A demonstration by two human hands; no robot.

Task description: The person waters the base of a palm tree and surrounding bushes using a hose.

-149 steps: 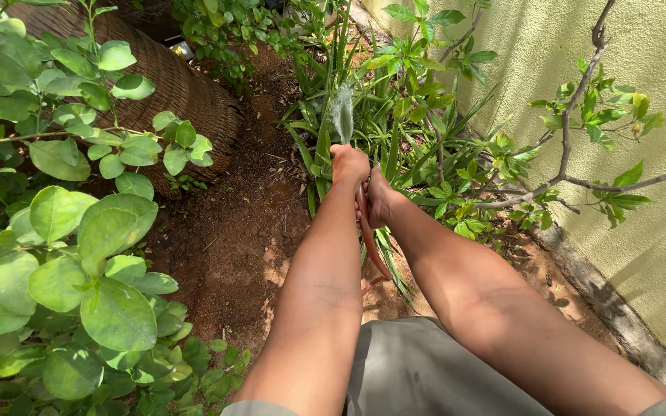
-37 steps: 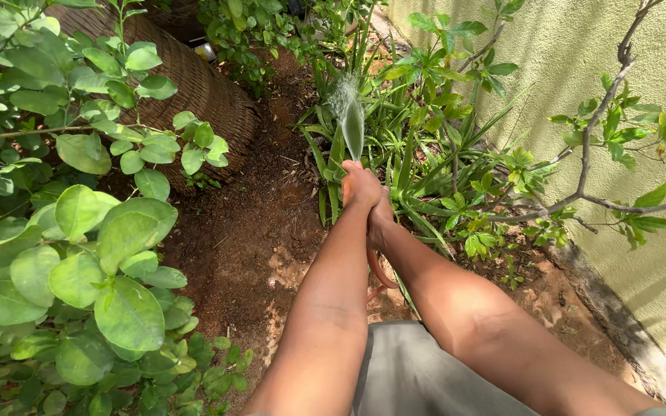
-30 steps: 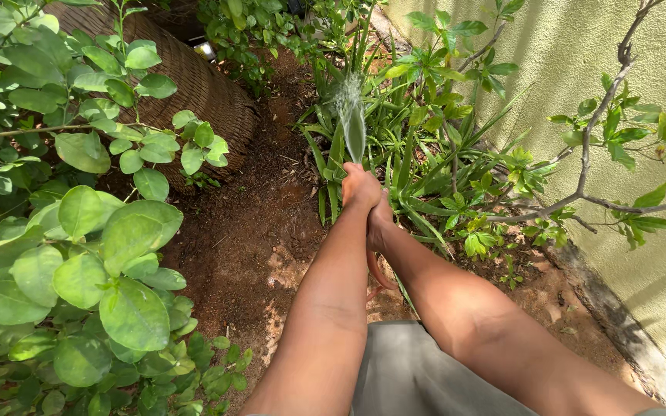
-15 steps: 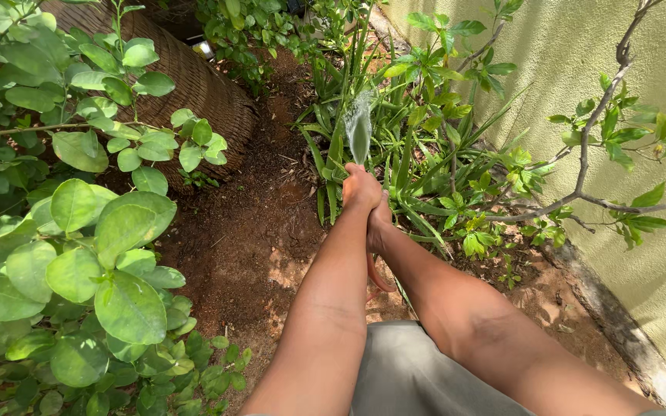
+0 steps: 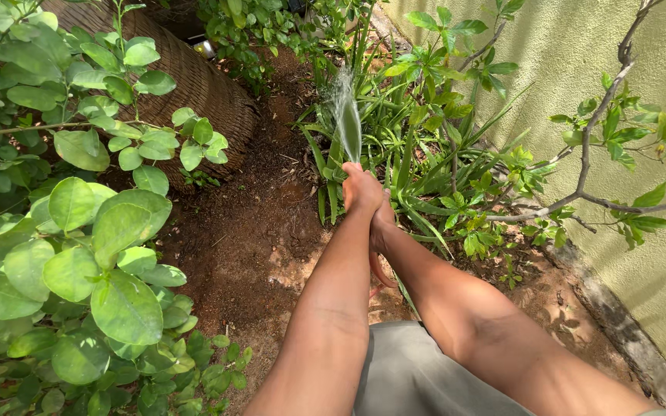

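Note:
My left hand (image 5: pixel 359 187) is closed around the end of a reddish-brown hose (image 5: pixel 380 272), with the thumb over its mouth. A fan of water (image 5: pixel 345 115) sprays forward from it onto long-leaved green plants (image 5: pixel 410 131). My right hand (image 5: pixel 383 219) grips the same hose just behind the left, mostly hidden by my left forearm. The hose curves down between my arms towards my grey shorts.
Wet brown soil (image 5: pixel 248 223) lies ahead. A broad-leaved bush (image 5: pixel 79 246) crowds the left. A woven basket-like mound (image 5: pixel 186 77) stands at the back left. A yellow-green wall (image 5: pixel 641 100) with a bare branch (image 5: pixel 587 154) runs along the right.
Both hands keep their grip on the hose. The spray has swung slightly left and lengthened compared with half a second ago. My view has barely shifted.

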